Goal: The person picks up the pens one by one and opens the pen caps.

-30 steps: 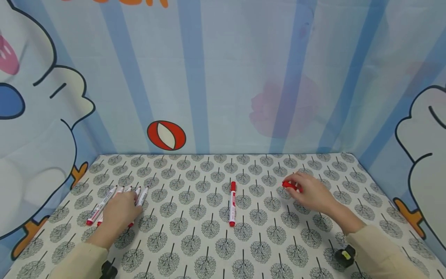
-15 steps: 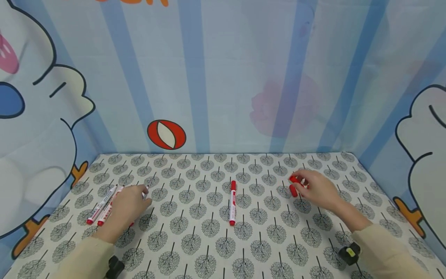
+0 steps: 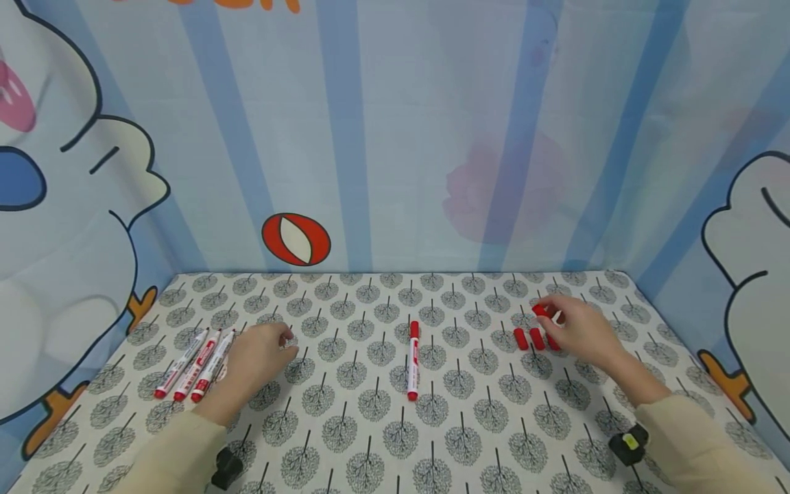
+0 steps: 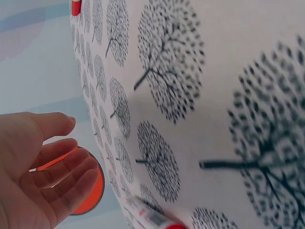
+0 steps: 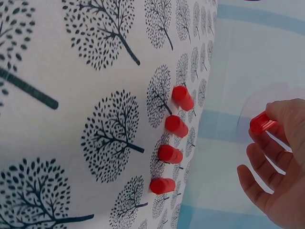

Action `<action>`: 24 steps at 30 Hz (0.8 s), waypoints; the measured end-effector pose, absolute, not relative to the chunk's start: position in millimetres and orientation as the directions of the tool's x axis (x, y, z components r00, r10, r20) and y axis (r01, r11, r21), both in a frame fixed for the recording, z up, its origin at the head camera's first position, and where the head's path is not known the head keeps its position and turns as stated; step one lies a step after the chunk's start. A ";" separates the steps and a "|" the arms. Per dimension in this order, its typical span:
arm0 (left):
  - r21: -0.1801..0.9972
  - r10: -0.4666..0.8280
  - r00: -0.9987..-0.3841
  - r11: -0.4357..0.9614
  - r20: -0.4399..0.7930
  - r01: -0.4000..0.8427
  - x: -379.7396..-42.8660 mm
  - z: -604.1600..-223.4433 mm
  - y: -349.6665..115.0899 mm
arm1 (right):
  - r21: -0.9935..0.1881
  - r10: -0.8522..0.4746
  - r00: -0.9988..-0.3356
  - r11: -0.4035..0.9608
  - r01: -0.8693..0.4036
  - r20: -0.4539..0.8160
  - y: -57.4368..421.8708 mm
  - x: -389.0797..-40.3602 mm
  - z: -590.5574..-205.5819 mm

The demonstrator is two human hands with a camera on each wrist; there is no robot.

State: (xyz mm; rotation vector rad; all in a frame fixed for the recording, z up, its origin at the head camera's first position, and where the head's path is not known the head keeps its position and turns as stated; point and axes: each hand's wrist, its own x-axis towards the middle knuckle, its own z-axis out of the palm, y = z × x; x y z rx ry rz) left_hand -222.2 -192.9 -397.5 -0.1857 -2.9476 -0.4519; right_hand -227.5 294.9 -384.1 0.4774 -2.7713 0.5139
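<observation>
My right hand (image 3: 580, 333) pinches a small red marker cap (image 5: 260, 123) between thumb and forefinger, raised off the cloth. Several more red caps (image 5: 176, 126) lie in a row below it, some partly covered by the hand in the head view. My left hand (image 3: 262, 350) is held just right of a group of white markers (image 3: 197, 365), its fingers loosely bent around nothing in the left wrist view. Those markers have red near ends and no red cap at the far ends; the hand may hide more. One marker (image 3: 413, 360) with a red cap lies alone mid-table.
A white cloth (image 3: 370, 439) with a tree print covers the table. Behind it and at both sides hang light blue curtains (image 3: 407, 137) with cartoon figures.
My left hand has lifted away from the white markers and moved right, uncovering several of them. My right hand has shifted right, revealing red caps on the cloth while still holding one.
</observation>
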 end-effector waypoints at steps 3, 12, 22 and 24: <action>0.285 0.099 -0.980 0.947 0.171 0.146 -223.2 -397.7 -184.8 | -0.314 -0.239 -0.918 0.887 -0.339 0.315 299.5 -227.6 -385.1; 0.289 0.172 -0.963 0.930 0.207 0.228 -228.6 -404.3 -166.1 | -0.341 -0.187 -0.941 0.897 -0.280 0.281 313.0 -227.6 -386.6; 0.326 0.178 -0.962 0.915 0.208 0.239 -230.5 -410.5 -148.2 | -0.342 -0.096 -0.972 0.925 -0.168 0.216 329.0 -227.7 -387.7; 0.332 0.176 -0.964 0.913 0.199 0.235 -231.2 -410.9 -145.1 | -0.339 -0.090 -0.973 0.927 -0.159 0.211 332.0 -227.6 -388.4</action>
